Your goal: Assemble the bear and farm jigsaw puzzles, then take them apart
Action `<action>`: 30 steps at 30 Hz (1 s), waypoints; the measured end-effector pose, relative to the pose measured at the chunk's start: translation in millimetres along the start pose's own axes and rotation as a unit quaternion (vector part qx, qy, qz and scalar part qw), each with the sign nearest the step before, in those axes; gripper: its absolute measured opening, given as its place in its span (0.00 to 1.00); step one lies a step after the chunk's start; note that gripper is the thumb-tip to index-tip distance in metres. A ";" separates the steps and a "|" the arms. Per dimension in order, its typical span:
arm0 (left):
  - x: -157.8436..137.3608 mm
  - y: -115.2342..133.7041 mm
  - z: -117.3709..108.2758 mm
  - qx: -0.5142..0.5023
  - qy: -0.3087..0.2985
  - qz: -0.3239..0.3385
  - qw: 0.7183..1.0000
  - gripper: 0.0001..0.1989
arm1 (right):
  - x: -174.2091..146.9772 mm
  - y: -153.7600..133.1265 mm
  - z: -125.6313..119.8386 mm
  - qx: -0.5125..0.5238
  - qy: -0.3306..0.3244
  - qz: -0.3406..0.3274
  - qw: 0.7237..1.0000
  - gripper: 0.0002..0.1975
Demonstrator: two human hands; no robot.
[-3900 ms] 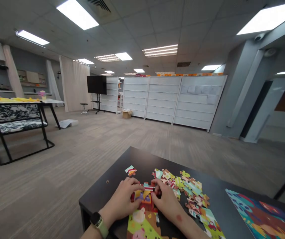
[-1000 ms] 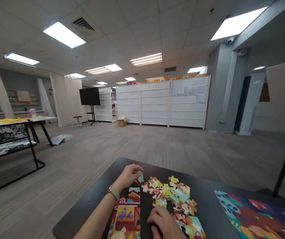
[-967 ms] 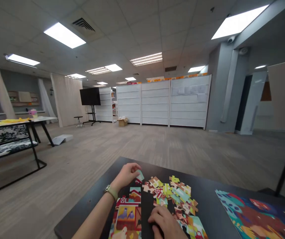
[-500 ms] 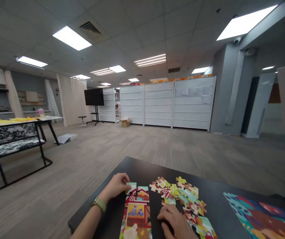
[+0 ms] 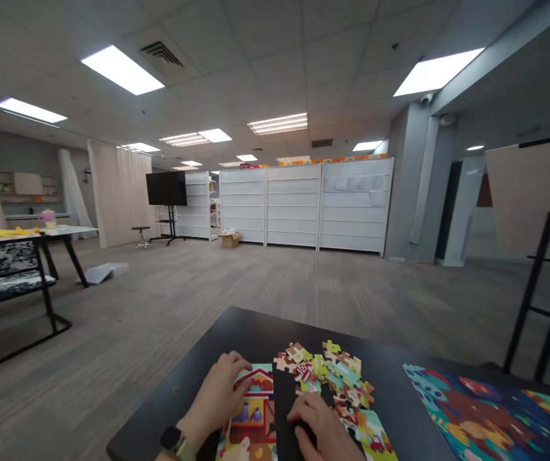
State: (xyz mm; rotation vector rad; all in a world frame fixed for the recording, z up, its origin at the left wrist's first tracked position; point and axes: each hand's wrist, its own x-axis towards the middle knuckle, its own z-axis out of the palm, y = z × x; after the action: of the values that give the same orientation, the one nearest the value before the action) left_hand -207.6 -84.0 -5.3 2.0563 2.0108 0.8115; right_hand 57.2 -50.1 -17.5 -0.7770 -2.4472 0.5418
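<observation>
At the back of the room stands a long row of white shelving, well apart from the black table that fills the near foreground. On the table's right lies a flat colourful picture, probably placed there to leave elbow room. Left of it, loose puzzle pieces spread in an overlapping heap, seemingly grouped for easy reach by the right hand. Directly before the person is the joined puzzle section, its near end cut off from view. The hands are apart: the left hand bends its fingers over the section's upper left edge, likely to steady or align it, though whether they pinch I cannot tell. The right rests half-curled between section and heap, nothing visible in its fingers, perhaps to be near both. A dark watch sits on the left wrist.
</observation>
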 end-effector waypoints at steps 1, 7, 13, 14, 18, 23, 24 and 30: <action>-6.7 6.1 2.3 0.012 -0.015 0.006 1.000 0.15 | 0.4 0.7 -0.5 -0.004 0.007 0.006 1.000 0.15; -28.2 18.0 8.2 0.030 -0.056 0.002 0.998 0.26 | 8.4 14.0 -15.8 -0.107 0.071 0.079 0.989 0.20; -29.7 12.5 -0.4 0.025 -0.053 -0.003 0.998 0.26 | 7.6 9.9 -29.6 -0.155 0.035 0.078 0.984 0.13; -30.4 11.2 -2.3 0.027 -0.052 -0.006 0.998 0.26 | 7.0 7.8 -30.5 -0.154 0.035 0.072 0.985 0.12; -33.0 4.4 -8.7 0.028 -0.047 -0.009 0.998 0.25 | 6.0 4.8 -32.5 -0.174 0.040 0.106 0.978 0.09; -32.5 -0.9 -11.3 0.031 -0.044 -0.012 0.998 0.25 | 6.9 12.0 -30.6 -0.203 0.068 0.175 0.961 0.09; -32.2 -1.3 -11.1 0.031 -0.045 -0.013 0.998 0.25 | 7.0 13.5 -29.5 -0.203 0.070 0.175 0.961 0.08; -30.6 -6.6 -6.9 0.026 -0.036 -0.006 0.999 0.24 | 4.8 19.1 -25.6 -0.113 0.046 0.115 0.986 0.13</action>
State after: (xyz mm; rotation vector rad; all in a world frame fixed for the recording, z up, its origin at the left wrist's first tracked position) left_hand -215.2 -114.6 -10.8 2.0678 2.0246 0.6786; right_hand 76.4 -27.1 -5.3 -1.1619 -2.3741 0.3048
